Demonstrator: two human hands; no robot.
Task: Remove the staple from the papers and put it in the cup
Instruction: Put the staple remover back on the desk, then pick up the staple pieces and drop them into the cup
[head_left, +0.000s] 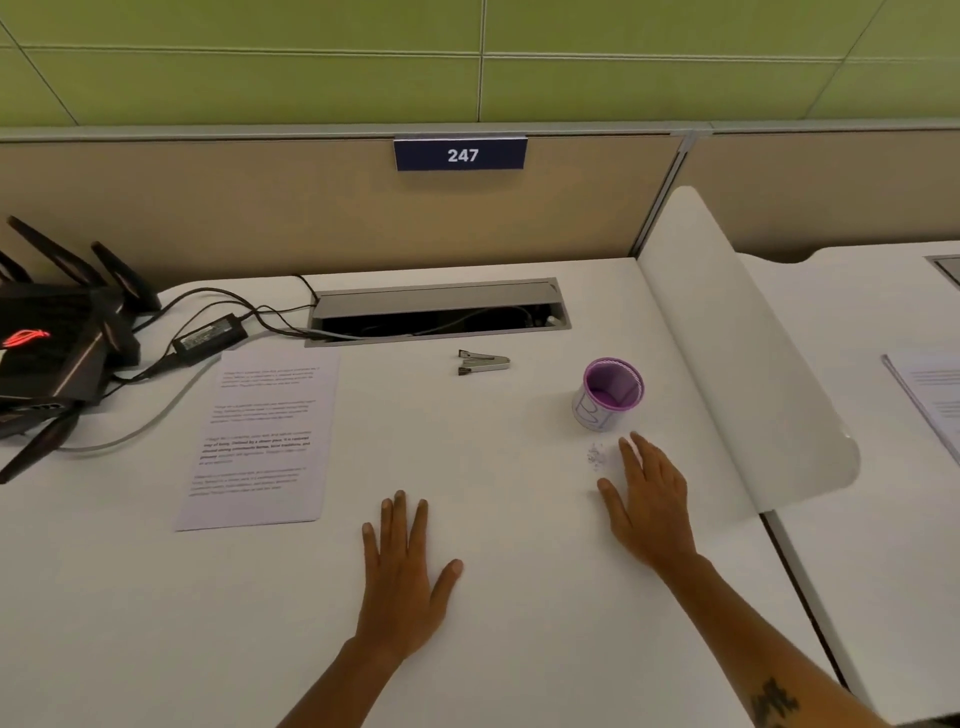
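The printed papers (260, 436) lie flat on the white desk at the left. A metal staple remover (483, 361) rests further back, near the desk's middle. The small cup (608, 392), purple inside with a white outside, stands upright at the right. A little heap of loose staples (596, 455) lies just in front of the cup. My left hand (402, 577) lies flat on the desk, palm down, fingers apart, holding nothing. My right hand (649, 501) rests flat beside the staple heap, fingers spread, below the cup and apart from it.
A black router (57, 338) with antennas, a power adapter (210, 332) and cables crowd the far left. An open cable tray (436, 312) runs along the back. A white divider panel (743, 353) stands at the right edge, with another desk and papers (930, 395) beyond.
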